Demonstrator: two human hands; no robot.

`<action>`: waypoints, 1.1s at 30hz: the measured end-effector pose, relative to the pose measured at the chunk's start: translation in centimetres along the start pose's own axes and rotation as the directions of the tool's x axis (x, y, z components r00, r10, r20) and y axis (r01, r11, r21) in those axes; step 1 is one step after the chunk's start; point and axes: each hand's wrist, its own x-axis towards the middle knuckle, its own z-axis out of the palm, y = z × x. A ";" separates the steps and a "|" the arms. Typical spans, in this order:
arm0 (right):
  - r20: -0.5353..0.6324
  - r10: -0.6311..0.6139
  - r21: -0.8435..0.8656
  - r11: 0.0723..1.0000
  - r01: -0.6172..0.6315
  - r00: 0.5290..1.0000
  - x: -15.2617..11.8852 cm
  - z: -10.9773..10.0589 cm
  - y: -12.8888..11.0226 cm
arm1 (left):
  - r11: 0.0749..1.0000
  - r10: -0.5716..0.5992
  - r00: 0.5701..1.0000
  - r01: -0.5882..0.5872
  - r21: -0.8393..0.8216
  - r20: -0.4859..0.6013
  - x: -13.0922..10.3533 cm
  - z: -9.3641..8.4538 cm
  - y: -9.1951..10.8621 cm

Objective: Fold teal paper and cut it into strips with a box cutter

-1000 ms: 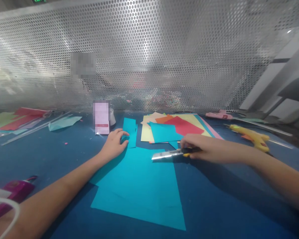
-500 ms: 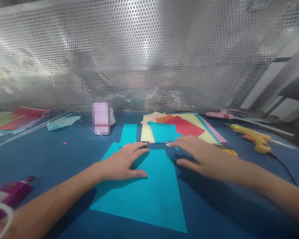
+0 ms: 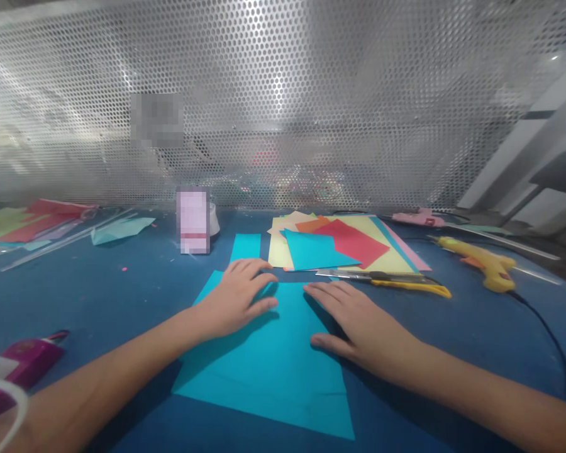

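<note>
A large sheet of turquoise paper (image 3: 268, 377) lies on the blue table in front of me. My left hand (image 3: 240, 296) is over its upper left part, fingers apart and bent a little, holding nothing. At the sheet's upper right edge rests my right hand (image 3: 353, 321), fingers stretched out and the thumb spread. A narrow turquoise paper strip (image 3: 246, 246) sits just beyond my left fingers, its near end hidden by them. Close beyond my right fingertips lies a yellow-handled utility knife (image 3: 396, 282) with its blade out, pointing left.
A pile of coloured paper (image 3: 405, 261) lies behind the knife. At right is a yellow glue gun (image 3: 490, 261) with a cable; a pink one (image 3: 417, 218) lies farther back. A phone (image 3: 193, 221) stands at the back. Left are a magenta box (image 3: 31, 358) and paper scraps (image 3: 122, 230).
My right hand has moved left and nearer to me, onto the sheet's right edge, uncovering the knife. My left hand has shifted slightly up and left.
</note>
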 end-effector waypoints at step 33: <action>-0.010 -0.141 -0.072 0.988 0.140 0.990 -0.8 0.5 0.0 | 0.983 0.008 0.999 0.001 -0.185 0.045 0.6 0.2 -0.5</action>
